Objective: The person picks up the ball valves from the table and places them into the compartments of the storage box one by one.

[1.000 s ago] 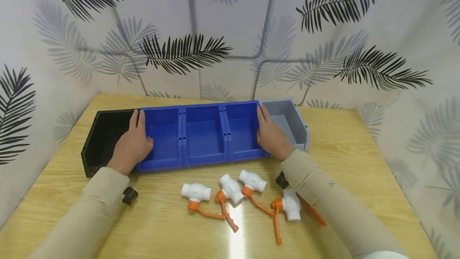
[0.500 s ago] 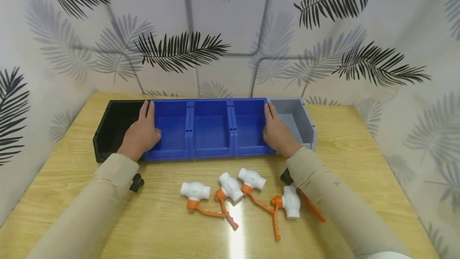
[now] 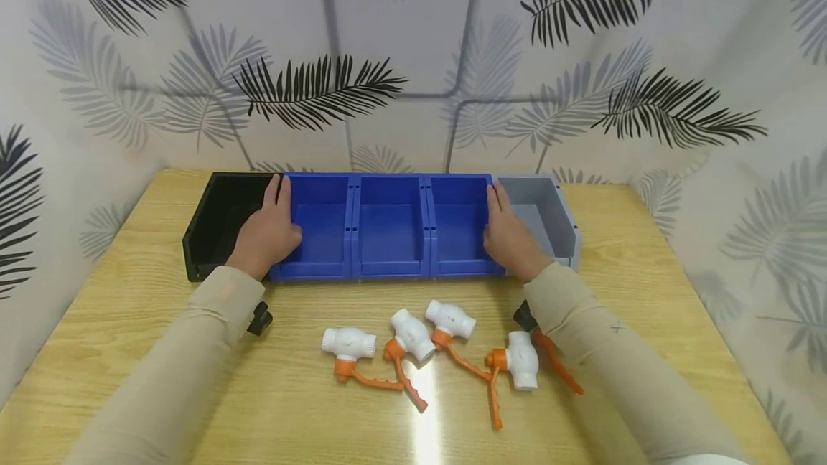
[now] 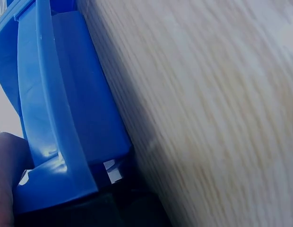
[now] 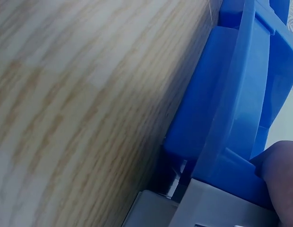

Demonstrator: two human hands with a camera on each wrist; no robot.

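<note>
A joined row of bins stands at the back of the table: a black bin [image 3: 222, 217] at the left end, three blue bins in the middle and a grey bin [image 3: 539, 214] at the right end. My left hand [image 3: 265, 235] grips the wall where black meets blue, its thumb inside the left blue bin [image 3: 319, 224] and two fingers lying along the top. At the other side my right hand [image 3: 510, 235] holds the wall between the right blue bin [image 3: 460, 224] and the grey one in the same way. Both wrist views show a thumb at a blue front edge.
Several white ball valves with orange handles lie in front of the row, among them one valve [image 3: 349, 343] at left and another [image 3: 522, 361] near the right sleeve. An orange handle [image 3: 558, 361] shows partly beside that sleeve. A patterned curtain [image 3: 388, 56] hangs behind the table.
Both hands have shifted the bin row to the right, and its left end has moved away from me, so the row now stands straighter. The valves stay in place.
</note>
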